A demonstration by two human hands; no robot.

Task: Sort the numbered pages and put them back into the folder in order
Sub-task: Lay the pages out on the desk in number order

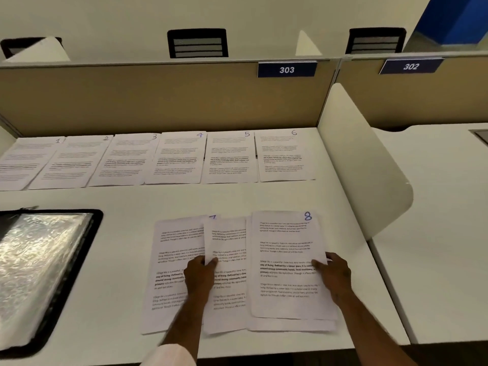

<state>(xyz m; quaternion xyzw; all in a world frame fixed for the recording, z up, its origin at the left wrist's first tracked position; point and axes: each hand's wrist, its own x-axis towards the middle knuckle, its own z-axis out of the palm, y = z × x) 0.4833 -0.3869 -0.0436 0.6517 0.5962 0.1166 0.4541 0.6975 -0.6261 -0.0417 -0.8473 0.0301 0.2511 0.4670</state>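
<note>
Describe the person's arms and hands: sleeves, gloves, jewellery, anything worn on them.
The left hand and the right hand are bare, with no gloves and no ring or watch that I can make out. The left arm comes out of a loose whitish fabric sleeve that ends well short of the wrist. The right forearm is uncovered to the picture's edge, and no sleeve shows there.

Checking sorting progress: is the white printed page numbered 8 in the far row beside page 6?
No, the white printed page numbered 8 lies nearer, its edge gripped by the right hand.
</note>
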